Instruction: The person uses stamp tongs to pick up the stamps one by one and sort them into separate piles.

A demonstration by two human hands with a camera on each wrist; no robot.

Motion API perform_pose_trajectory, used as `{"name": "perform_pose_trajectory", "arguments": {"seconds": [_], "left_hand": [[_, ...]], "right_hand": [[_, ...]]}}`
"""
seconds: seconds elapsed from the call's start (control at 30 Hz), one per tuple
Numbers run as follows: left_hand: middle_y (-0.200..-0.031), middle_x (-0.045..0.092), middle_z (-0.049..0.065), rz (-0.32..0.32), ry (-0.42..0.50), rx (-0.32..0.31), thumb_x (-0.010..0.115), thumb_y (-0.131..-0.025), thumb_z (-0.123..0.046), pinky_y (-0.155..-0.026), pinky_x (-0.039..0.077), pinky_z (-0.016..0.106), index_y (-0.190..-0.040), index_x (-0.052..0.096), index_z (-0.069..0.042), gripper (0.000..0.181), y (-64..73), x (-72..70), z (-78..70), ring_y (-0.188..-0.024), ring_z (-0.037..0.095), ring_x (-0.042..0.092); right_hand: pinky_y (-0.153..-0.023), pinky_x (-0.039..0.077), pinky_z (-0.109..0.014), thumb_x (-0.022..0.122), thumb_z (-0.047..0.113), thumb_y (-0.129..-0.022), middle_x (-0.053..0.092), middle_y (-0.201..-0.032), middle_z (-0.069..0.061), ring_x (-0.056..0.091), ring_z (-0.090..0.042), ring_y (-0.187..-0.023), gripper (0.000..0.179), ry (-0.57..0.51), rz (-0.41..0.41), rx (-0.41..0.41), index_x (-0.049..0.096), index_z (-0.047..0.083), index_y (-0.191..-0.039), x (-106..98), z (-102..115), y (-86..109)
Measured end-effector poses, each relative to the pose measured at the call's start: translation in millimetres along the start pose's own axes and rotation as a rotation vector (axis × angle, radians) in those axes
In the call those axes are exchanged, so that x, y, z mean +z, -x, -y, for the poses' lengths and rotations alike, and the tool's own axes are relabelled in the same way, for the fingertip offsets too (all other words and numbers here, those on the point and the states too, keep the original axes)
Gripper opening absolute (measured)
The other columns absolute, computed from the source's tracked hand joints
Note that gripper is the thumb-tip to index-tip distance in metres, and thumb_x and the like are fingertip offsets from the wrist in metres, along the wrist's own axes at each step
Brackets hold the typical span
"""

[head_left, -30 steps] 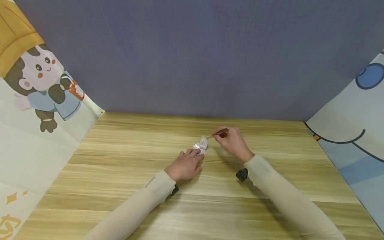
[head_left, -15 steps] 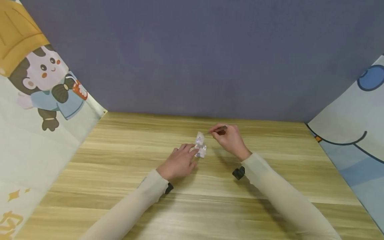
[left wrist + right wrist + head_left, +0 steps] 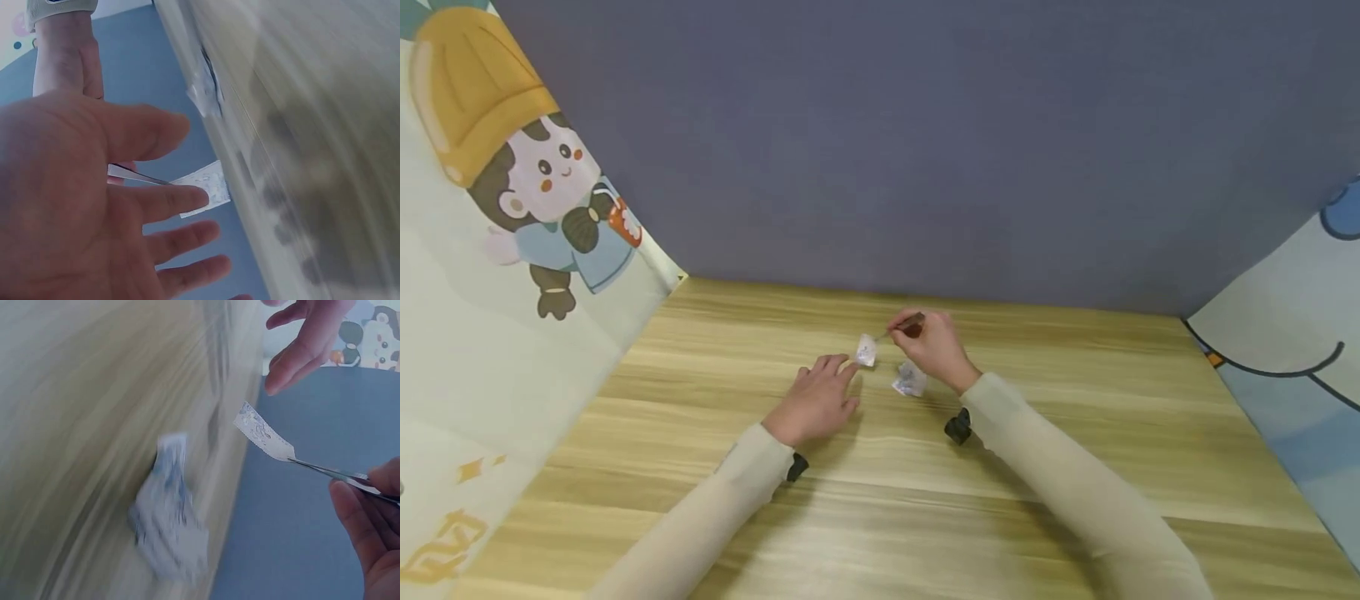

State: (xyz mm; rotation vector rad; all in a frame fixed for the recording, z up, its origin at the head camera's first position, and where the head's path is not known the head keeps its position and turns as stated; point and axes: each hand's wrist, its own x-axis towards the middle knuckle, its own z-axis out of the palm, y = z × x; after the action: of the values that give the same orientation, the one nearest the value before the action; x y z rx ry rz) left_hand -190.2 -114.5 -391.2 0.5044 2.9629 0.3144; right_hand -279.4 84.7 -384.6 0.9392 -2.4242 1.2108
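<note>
My right hand (image 3: pixel 938 350) pinches a pair of metal tweezers (image 3: pixel 355 480) between thumb and fingers. At the tweezers' tips hangs a small white printed piece of wrapper (image 3: pixel 262 432) with serrated edges, held by one end above the table. A second, crumpled wrapper piece (image 3: pixel 910 382) lies on the table below and nearer than my right hand; it is blurred in the right wrist view. My left hand (image 3: pixel 814 402) reaches over the wood with fingers spread and fairly straight, holding nothing. Its fingertips are close to the raised piece and overlap it in the left wrist view.
The wood-grain table (image 3: pixel 760 333) ends at a dark blue-grey back panel (image 3: pixel 880 167). Cartoon-printed panels stand at the left (image 3: pixel 550 192) and right (image 3: pixel 1285 308). A small black device (image 3: pixel 958 427) sits at the right wrist.
The two wrapper pieces, together earlier, are now apart. My right hand has carried one leftward with the tweezers. My left hand has let go of the pieces and drawn back left.
</note>
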Motion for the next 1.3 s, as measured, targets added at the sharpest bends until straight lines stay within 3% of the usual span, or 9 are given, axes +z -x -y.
{"name": "perform_pose_trajectory", "arguments": {"seconds": [0.3,0.8,1.3], "left_hand": [[-0.148,0.03,0.016,0.046,-0.018,-0.017,0.054,-0.095,-0.035,-0.101,0.03,0.055,-0.144,0.037,-0.002,0.061,38.1,-1.5,31.4,-0.134,0.033,0.027],[-0.145,0.036,0.014,0.071,-0.029,-0.071,0.053,-0.096,-0.037,-0.1,0.032,0.054,-0.14,0.042,-0.003,0.057,34.3,3.1,49.6,-0.131,0.032,0.031],[-0.145,0.036,0.012,0.085,-0.038,-0.085,0.052,-0.096,-0.037,-0.1,0.032,0.054,-0.14,0.043,-0.004,0.056,29.1,6.9,54.2,-0.131,0.033,0.031]], "right_hand": [[-0.06,0.052,-0.022,0.065,0.008,-0.088,0.068,-0.081,0.0,0.062,-0.006,-0.067,0.006,-0.025,0.034,0.096,0.071,0.007,-0.09,51.9,36.1,3.1],[-0.062,0.05,-0.019,0.065,0.006,-0.088,0.067,-0.082,0.003,0.06,-0.007,-0.07,0.008,0.02,0.143,0.088,0.072,0.005,-0.091,90.2,38.5,-25.5],[-0.062,0.05,-0.02,0.066,0.003,-0.087,0.068,-0.083,0.002,0.061,-0.008,-0.071,0.006,-0.001,0.19,0.119,0.071,0.004,-0.089,97.2,31.5,-31.9]]}}
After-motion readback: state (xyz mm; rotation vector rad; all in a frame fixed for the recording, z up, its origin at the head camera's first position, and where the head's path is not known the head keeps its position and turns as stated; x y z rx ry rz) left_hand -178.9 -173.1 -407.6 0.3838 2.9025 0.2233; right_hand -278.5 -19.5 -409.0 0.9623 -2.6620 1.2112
